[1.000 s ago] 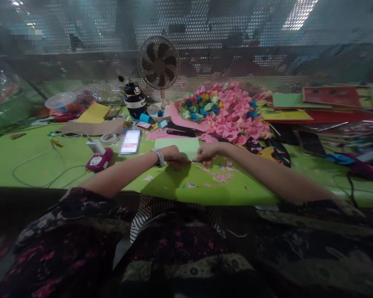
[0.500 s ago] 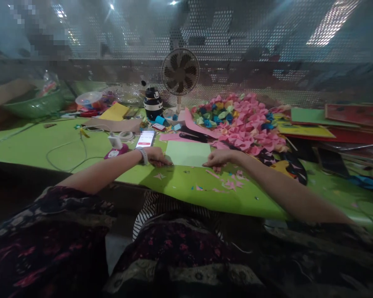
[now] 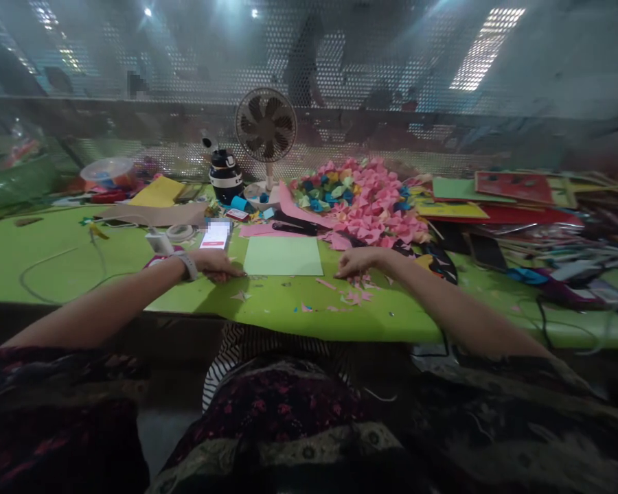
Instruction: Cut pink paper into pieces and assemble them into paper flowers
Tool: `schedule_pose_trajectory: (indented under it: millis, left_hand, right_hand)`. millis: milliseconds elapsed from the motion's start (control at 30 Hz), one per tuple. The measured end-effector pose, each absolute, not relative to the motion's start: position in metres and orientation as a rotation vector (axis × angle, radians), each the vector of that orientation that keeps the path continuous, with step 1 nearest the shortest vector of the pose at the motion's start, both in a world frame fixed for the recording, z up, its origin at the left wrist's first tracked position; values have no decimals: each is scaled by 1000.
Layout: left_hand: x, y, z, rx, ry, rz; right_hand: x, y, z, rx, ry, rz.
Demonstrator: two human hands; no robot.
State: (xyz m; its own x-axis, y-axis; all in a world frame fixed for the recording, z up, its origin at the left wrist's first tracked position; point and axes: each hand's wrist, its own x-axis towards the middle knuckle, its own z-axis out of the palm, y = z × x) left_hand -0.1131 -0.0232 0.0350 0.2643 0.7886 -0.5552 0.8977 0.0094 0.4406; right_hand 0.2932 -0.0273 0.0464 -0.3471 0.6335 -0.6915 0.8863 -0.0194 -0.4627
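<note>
A pale green sheet of paper (image 3: 283,256) lies flat on the bright green tabletop in front of me. My left hand (image 3: 219,265), with a band on the wrist, rests at its near left corner, fingers curled and the tips at or just beside the corner. Whether they touch it I cannot tell. My right hand (image 3: 359,261) is closed, its fingertips down on the table, a small gap from the sheet's right edge. Nothing shows in either hand. Pink paper scraps (image 3: 358,295) lie by my right hand.
Behind the sheet are black scissors (image 3: 299,224) and a heap of folded pink paper pieces (image 3: 378,206). A lit phone (image 3: 215,235) lies left. A fan (image 3: 266,127) and a black jug (image 3: 225,180) stand farther back. Coloured sheets (image 3: 463,189) are stacked right, a cable (image 3: 62,254) left.
Both hands have moved outward: the right has come away from the sheet's right edge, the left has drawn back to its corner. The sheet lies flat. My view has turned right.
</note>
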Motion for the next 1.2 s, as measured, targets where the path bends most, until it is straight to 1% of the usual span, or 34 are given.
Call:
schedule_pose_trajectory:
  millis: [133, 200, 233, 300, 367, 433, 500, 700, 867, 933, 1067, 1133, 1200]
  left_hand:
    - [-119, -28, 40, 1772, 1595, -157]
    - [-119, -25, 42, 1827, 1595, -7]
    - [-117, -23, 42, 1864, 1589, 98]
    - [-108, -16, 39, 1972, 1569, 322]
    - [-93, -10, 33, 2152, 1550, 481]
    - [-73, -7, 26, 2305, 1492, 551]
    - [-52, -6, 18, 2431, 1437, 534]
    - [-16, -13, 1, 2646, 1219, 148]
    - [-14, -19, -10, 2682, 1190, 68]
    - [-15, -21, -11, 2681, 1196, 83]
    - [-16, -22, -10, 2647, 1215, 82]
    - [-17, -21, -11, 2647, 1206, 82]
    - [-18, -20, -11, 2657, 1192, 83]
  right_hand:
    - [307, -43, 60, 1757, 2206, -1350]
    - [314, -48, 65, 1961, 2323, -1217]
    - [316, -50, 65, 2088, 2365, -1040]
    - [318, -50, 62, 2273, 2386, -527]
    - [317, -47, 55, 2280, 2339, -84]
    - [314, -43, 45, 2222, 2292, 92]
    - [313, -39, 37, 2207, 2260, 123]
    - [330, -26, 24, 2225, 2260, 151]
    - [340, -33, 34, 2249, 2485, 49]
    - [341, -42, 41, 2166, 2656, -48]
    - [335, -60, 50, 1778, 2780, -397]
    - [331, -65, 50, 1672, 2749, -453]
    - [329, -67, 49, 1643, 2723, -437]
